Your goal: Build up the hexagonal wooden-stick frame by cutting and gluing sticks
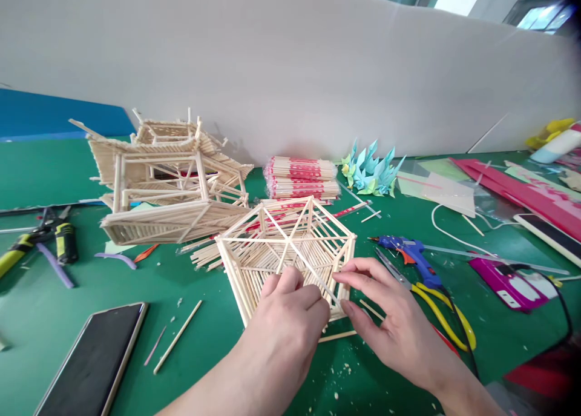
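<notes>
A hexagonal frame of thin wooden sticks stands in front of me, its top bars crossing at the middle and its floor laid with sticks. My left hand is closed over the near side of this frame. Its curled fingers hide whatever they pinch and the near edge. At the near right corner, my right hand has its thumb and forefinger on either side of the corner, touching the frame. A pale diagonal stick runs from the crossing down to that corner, between my hands.
A larger stick building stands at left, near pliers and a phone. Bundled sticks and blue folded paper lie behind. A glue gun and yellow-handled pliers are to the right on the green table.
</notes>
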`<action>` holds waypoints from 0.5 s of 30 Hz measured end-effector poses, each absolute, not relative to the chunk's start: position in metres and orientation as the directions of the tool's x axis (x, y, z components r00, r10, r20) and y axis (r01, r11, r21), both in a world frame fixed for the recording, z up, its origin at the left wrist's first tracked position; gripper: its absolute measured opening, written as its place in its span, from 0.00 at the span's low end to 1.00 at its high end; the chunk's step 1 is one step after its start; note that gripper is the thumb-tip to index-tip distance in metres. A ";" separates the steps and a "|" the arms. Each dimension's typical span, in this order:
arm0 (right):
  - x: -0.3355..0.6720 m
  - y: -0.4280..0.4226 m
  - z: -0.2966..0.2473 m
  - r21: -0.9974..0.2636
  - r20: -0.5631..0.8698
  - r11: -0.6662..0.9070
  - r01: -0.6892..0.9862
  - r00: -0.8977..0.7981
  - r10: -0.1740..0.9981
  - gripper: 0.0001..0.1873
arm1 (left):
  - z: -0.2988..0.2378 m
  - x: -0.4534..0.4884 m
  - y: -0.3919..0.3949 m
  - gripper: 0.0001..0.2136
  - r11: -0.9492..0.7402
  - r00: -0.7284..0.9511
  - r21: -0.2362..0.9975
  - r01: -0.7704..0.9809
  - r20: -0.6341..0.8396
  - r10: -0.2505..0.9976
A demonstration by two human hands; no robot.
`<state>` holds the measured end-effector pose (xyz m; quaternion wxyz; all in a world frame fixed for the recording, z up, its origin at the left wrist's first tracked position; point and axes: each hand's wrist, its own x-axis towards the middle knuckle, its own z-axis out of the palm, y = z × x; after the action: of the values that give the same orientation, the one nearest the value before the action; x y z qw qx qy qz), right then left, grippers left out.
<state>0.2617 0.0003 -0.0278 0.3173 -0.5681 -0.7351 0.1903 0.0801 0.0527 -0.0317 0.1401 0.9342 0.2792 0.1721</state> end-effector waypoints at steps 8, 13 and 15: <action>0.261 0.003 -0.028 -0.650 0.240 0.269 0.711 -0.144 0.960 0.13 | -0.027 0.078 0.049 0.07 -0.803 0.790 0.315 0.506 0.204 0.578; 0.261 0.001 -0.028 -0.661 0.242 0.267 0.701 -0.137 0.961 0.12 | -0.013 0.071 0.046 0.09 -0.768 0.715 0.490 0.412 0.349 0.606; 0.261 0.001 -0.028 -0.671 0.246 0.268 0.692 -0.133 0.960 0.12 | -0.005 0.062 0.046 0.11 -0.753 0.655 0.549 0.363 0.424 0.625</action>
<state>0.2615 0.0008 -0.0276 0.3297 -0.5698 -0.7248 0.2034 0.0620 0.0464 -0.0048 0.2136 0.8843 0.2794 0.3072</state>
